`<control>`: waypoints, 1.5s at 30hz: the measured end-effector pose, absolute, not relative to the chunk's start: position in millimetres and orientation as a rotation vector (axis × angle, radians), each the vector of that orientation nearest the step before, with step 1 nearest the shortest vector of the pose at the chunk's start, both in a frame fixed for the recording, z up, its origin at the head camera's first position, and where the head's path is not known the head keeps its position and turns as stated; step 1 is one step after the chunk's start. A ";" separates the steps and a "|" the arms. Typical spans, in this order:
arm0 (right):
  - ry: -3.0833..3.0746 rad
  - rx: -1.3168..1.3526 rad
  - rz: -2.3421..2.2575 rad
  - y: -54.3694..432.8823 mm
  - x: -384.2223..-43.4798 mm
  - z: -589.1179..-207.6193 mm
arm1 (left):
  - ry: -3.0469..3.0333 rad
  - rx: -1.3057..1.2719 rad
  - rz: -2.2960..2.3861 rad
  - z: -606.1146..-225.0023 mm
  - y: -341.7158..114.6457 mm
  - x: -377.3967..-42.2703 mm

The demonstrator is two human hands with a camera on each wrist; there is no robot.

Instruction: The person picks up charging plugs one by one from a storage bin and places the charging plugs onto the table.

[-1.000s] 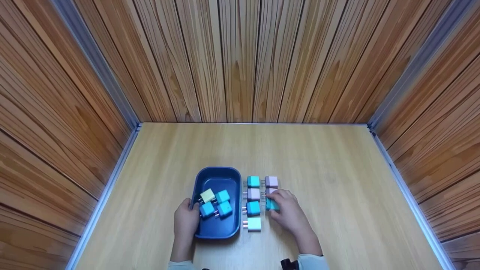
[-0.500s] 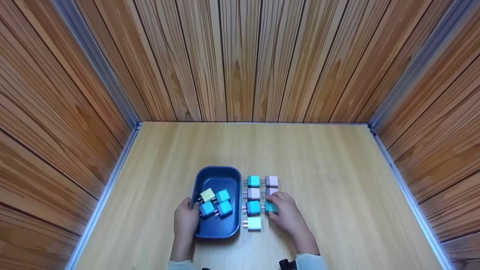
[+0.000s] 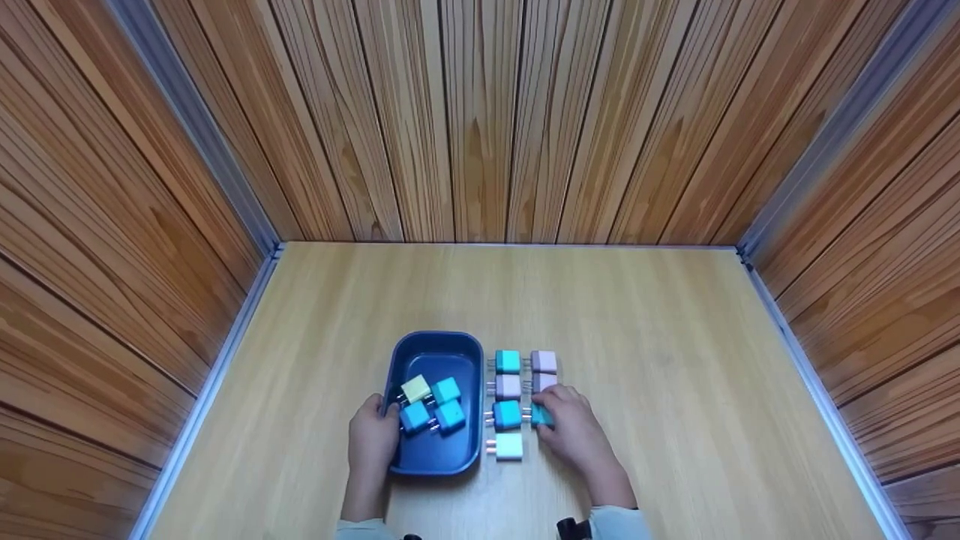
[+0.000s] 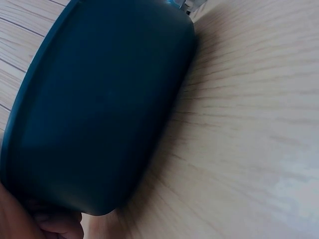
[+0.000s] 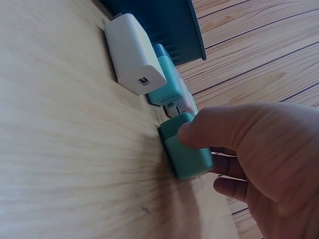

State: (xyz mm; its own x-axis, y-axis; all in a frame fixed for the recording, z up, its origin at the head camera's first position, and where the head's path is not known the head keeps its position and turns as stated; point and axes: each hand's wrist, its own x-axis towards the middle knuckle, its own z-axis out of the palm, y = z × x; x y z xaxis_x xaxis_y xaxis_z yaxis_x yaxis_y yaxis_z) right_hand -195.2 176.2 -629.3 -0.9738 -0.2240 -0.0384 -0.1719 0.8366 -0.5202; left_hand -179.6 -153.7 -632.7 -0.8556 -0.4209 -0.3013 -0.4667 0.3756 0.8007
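Note:
My left hand [image 3: 373, 435] grips the left rim of a dark blue tray [image 3: 439, 356], thumb over the edge. Inside the tray lie one yellow charger plug [image 3: 415, 388] and several blue-teal charger plugs [image 3: 451, 415]. On the table to its right, my right hand [image 3: 576, 427] pinches a teal charger plug [image 3: 541, 415] between thumb and fingers. In the right wrist view the thumb presses one side of this teal plug [image 5: 188, 154], which sits close over the table. Its prongs point left, toward a blue-teal plug [image 3: 507, 414] in the neighbouring column.
Beside the tray stands a column of charger plugs: teal [image 3: 508, 361], lilac [image 3: 508, 387], blue-teal and white [image 3: 509, 447]. Two lilac plugs, the far one [image 3: 544, 361] in full view, head a second column. Wood-panelled walls [image 3: 480, 120] enclose the table [image 3: 675, 337].
My right hand has shifted slightly left with the teal charger plug, bringing it nearer the first column, then stayed almost still. The left hand and tray hold their place.

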 end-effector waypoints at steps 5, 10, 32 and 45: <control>2.903 -0.293 -0.816 176.3 -195.8 -630.6 | 2.571 -0.828 1.516 -633.5 -154.3 -180.0; 2.876 -0.260 -0.827 175.9 -196.3 -631.1 | 2.569 -0.826 1.523 -633.6 -154.7 -179.7; 2.870 -0.300 -0.928 184.4 -200.1 -606.6 | 2.589 -0.821 1.513 -633.7 -154.1 -181.6; 2.909 -0.405 -0.986 157.9 -197.2 -567.1 | 2.549 -0.833 1.523 -632.0 -153.7 -180.0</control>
State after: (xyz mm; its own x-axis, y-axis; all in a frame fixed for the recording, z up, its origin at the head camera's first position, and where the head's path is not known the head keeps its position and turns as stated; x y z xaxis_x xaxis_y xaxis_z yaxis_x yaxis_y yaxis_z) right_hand -197.2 157.9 -567.1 -0.9649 -0.2590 0.0422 -0.2313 0.7633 -0.6032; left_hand -180.0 -153.7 -632.0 -0.8526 -0.4174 -0.3143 -0.4745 0.3668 0.8002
